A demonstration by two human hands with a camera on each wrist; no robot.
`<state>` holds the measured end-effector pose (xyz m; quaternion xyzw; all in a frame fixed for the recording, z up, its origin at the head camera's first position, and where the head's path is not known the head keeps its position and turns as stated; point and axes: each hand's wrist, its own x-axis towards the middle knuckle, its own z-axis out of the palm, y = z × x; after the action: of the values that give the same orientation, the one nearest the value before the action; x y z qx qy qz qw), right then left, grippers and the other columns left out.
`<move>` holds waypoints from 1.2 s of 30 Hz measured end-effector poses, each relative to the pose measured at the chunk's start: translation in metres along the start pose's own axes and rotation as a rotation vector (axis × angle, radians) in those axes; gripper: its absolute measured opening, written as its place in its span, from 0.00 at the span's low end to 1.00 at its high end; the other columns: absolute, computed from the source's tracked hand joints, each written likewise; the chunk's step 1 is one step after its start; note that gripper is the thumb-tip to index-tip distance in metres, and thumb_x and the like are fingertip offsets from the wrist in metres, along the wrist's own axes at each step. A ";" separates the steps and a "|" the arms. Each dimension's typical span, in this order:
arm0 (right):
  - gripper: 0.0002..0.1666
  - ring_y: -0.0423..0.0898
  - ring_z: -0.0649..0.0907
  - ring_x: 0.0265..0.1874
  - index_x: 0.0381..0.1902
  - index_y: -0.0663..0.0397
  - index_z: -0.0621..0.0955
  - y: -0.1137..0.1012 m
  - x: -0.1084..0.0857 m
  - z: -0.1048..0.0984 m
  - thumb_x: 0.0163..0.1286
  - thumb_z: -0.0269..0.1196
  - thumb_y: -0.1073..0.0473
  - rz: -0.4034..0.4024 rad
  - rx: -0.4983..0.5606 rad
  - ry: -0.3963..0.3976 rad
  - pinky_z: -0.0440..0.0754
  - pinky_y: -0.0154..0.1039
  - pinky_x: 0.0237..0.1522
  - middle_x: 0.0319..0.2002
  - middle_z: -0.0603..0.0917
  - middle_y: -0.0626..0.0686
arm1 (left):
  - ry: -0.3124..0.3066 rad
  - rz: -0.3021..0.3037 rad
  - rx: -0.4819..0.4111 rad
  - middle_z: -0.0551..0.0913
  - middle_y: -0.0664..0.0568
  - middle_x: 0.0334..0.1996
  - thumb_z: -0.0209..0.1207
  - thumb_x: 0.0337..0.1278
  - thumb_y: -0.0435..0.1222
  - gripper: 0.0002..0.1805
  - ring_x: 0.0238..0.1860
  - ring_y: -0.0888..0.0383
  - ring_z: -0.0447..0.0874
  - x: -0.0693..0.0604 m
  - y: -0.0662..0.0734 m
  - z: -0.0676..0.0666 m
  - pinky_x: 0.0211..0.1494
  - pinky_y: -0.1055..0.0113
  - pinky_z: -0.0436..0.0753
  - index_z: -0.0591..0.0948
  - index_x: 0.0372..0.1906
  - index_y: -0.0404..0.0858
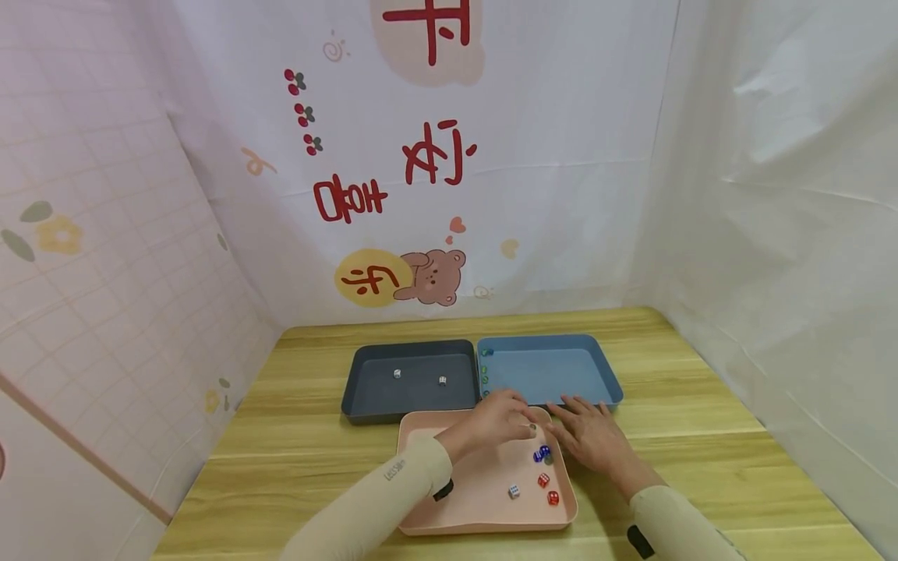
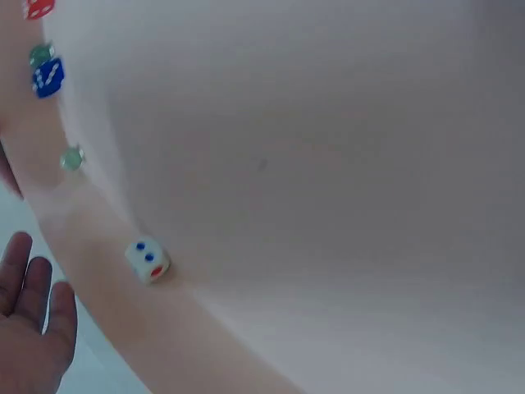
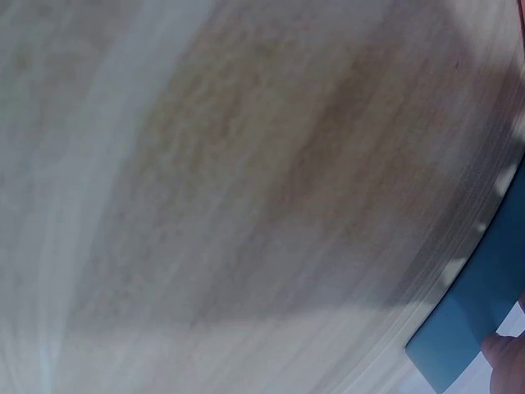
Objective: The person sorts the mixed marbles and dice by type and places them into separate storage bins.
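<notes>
My left hand (image 1: 496,421) reaches over the far right corner of the pink tray (image 1: 484,523). Its fingers look straight in the left wrist view, the hand (image 2: 37,336) lying beyond a white die (image 2: 148,259) by the tray wall. A green marble (image 2: 72,158) lies near that die. Blue dice (image 1: 544,450), another marble (image 1: 549,460) and two red dice (image 1: 543,480) follow the right wall; a white die (image 1: 514,491) sits further in. My right hand (image 1: 591,434) spreads its fingers between the pink tray and the blue tray (image 1: 607,372). No object shows in either hand.
A dark grey tray (image 1: 361,389) with two white dice stands at the back left, against the blue one. Green marbles (image 1: 485,370) line the blue tray's left wall. The wooden table (image 1: 708,436) extends to both sides; fabric walls (image 1: 561,195) surround it.
</notes>
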<state>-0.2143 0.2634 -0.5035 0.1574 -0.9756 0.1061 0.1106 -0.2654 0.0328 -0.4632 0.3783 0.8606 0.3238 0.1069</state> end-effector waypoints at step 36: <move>0.27 0.67 0.71 0.65 0.65 0.53 0.78 -0.003 -0.001 -0.004 0.75 0.58 0.46 -0.007 0.020 0.016 0.61 0.73 0.62 0.64 0.75 0.64 | 0.071 0.177 0.708 0.74 0.56 0.65 0.65 0.57 0.57 0.09 0.68 0.55 0.63 -0.006 -0.003 0.042 0.69 0.53 0.63 0.89 0.40 0.64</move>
<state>-0.2113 0.2618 -0.4992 0.1609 -0.9730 0.1169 0.1170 -0.2452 0.0470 -0.4974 0.4533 0.8865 0.0266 -0.0890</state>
